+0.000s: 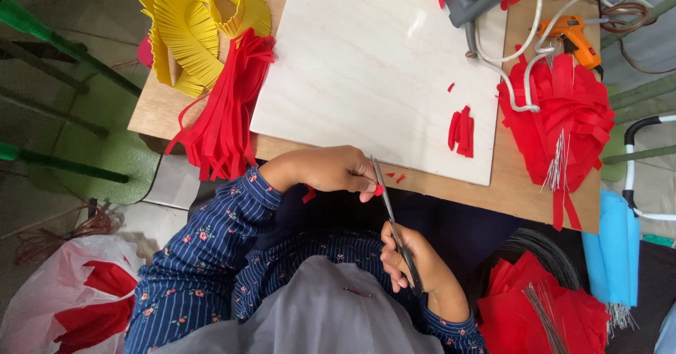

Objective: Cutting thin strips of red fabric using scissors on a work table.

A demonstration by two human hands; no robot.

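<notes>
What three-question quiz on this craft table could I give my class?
1. True or false: the right hand holds scissors.
2. What colour is the small piece pinched by the left hand?
3. Where do the cut red strips lie: A on the pale board, B on the floor?

Key: 1 true; 2 red; 3 A.

Red paper strips (224,125), yellow fringed paper (193,27), orange glue gun (576,37). White marbled board (366,65) on tan table (521,185). Sleeve (204,255) navy, pinstriped with small flowers; blue roll (616,248).
</notes>
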